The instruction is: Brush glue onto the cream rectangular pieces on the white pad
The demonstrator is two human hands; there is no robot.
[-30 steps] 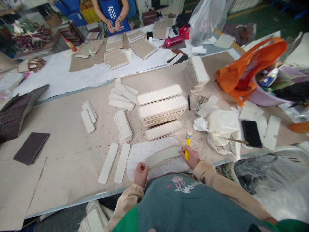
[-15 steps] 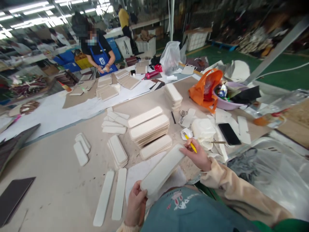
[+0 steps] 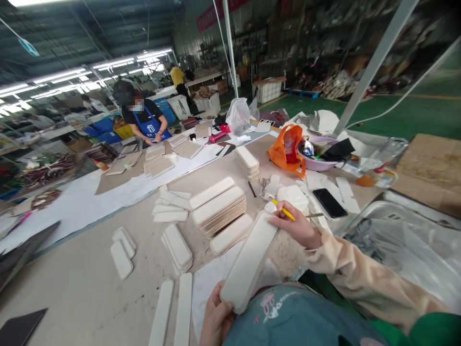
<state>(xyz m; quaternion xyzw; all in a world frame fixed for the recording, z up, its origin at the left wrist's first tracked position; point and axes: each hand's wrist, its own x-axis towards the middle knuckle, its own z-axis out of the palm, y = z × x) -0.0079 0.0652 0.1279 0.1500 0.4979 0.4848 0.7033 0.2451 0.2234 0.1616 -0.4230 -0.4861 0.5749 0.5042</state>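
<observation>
A long white strip with rounded ends (image 3: 250, 262) slants in front of my apron, held at both ends. My left hand (image 3: 217, 312) grips its lower end, thumb on top. At the upper end, my right hand (image 3: 297, 226) pinches the strip and also has a yellow pen-like tool (image 3: 284, 210) between its fingers. Just beyond lie stacks of similar strips, the tallest stack (image 3: 219, 206) in the middle and a lower one (image 3: 232, 235) nearer me. Two single strips (image 3: 183, 307) rest on the table left of my left hand.
Right of the stacks are scissors (image 3: 264, 185), a black phone (image 3: 329, 203), an orange bag (image 3: 286, 151) and a purple basin (image 3: 320, 163). A clear plastic-lined bin (image 3: 389, 211) stands at my right. Across the table a person in a blue apron (image 3: 149, 127) handles pieces.
My view has tilted up, so the table sits lower in the picture. The strip has turned steeper and come closer to my body, still in both hands.
</observation>
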